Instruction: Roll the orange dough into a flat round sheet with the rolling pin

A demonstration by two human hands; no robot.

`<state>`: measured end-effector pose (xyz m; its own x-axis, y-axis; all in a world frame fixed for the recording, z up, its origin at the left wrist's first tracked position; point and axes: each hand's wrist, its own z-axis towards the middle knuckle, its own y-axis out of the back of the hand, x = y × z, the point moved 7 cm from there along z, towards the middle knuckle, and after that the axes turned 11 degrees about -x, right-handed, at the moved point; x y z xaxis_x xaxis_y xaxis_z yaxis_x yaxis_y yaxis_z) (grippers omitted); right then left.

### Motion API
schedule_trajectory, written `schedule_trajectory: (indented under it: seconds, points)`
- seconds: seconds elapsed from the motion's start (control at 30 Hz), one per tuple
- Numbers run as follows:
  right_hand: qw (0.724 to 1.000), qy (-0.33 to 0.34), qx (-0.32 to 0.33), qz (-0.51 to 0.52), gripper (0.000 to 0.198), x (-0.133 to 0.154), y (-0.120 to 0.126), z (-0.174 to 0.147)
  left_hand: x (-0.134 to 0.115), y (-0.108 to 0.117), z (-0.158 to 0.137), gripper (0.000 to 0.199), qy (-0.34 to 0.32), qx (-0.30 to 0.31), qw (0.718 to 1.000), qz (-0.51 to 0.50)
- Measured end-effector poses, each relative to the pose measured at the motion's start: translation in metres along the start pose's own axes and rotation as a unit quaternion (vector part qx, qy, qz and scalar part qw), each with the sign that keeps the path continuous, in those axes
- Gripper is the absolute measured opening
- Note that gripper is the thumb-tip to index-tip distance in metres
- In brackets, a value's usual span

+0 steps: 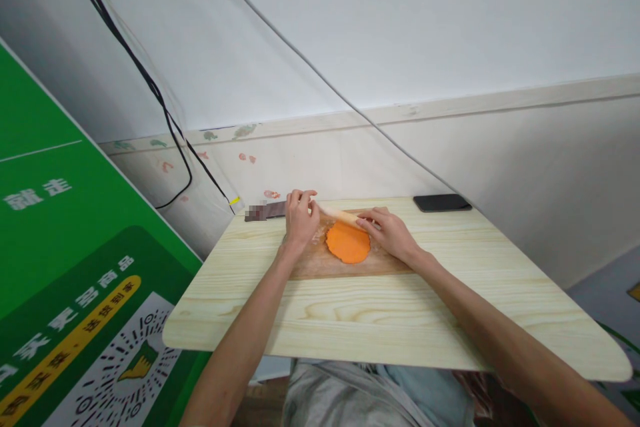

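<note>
A flattened orange round of dough [349, 245] with a ragged edge lies on a wooden board [313, 268]. Across its far edge runs a thin, pale rolling pin [346, 216], tilted slightly down to the right. My left hand [301, 219] is at the pin's left end, thumb and fingers bent around it; the fingers partly hide that end. At the other end, my right hand [389, 230] grips the pin with its fingertips, close to the dough's right edge. Whitish smears show on the board beside the dough.
A black phone [443, 203] lies at the table's back right. A dark flat object [275, 209], partly blurred out, lies behind my left hand. The pale wooden table [350, 320] stands against the wall. A green printed panel [100, 247] rises at left; cables [160, 97] hang along the wall.
</note>
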<state>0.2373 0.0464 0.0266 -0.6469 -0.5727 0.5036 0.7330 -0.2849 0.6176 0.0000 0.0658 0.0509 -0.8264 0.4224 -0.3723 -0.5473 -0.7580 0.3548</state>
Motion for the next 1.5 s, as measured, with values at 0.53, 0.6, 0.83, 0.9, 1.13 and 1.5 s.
schedule_trajectory:
  seconds: [0.53, 0.6, 0.83, 0.9, 1.13, 1.5]
  points:
    - [0.998, -0.05, -0.032, -0.006, 0.035, -0.018, 0.003, -0.001, 0.006, -0.009, 0.0, 0.016, 0.084, 0.354, 0.913, -0.187]
    - [0.998, -0.051, -0.033, -0.001, 0.035, -0.019, 0.003, -0.002, 0.002, -0.009, -0.013, 0.023, 0.096, 0.422, 0.873, -0.226]
    - [0.999, -0.028, -0.02, -0.024, 0.034, -0.012, 0.002, -0.002, -0.001, -0.008, -0.034, 0.035, 0.091, 0.455, 0.846, -0.264]
    - [0.999, -0.019, -0.013, -0.034, 0.033, -0.008, 0.002, -0.003, 0.003, -0.007, -0.034, 0.033, 0.087, 0.454, 0.85, -0.253]
    - [0.997, 0.021, 0.002, -0.076, 0.038, -0.002, -0.003, -0.007, 0.005, -0.006, -0.032, 0.027, 0.048, 0.447, 0.867, -0.214]
    - [0.991, 0.053, 0.015, -0.124, 0.043, 0.005, -0.007, -0.009, 0.007, -0.011, -0.036, 0.021, 0.026, 0.451, 0.875, -0.175]
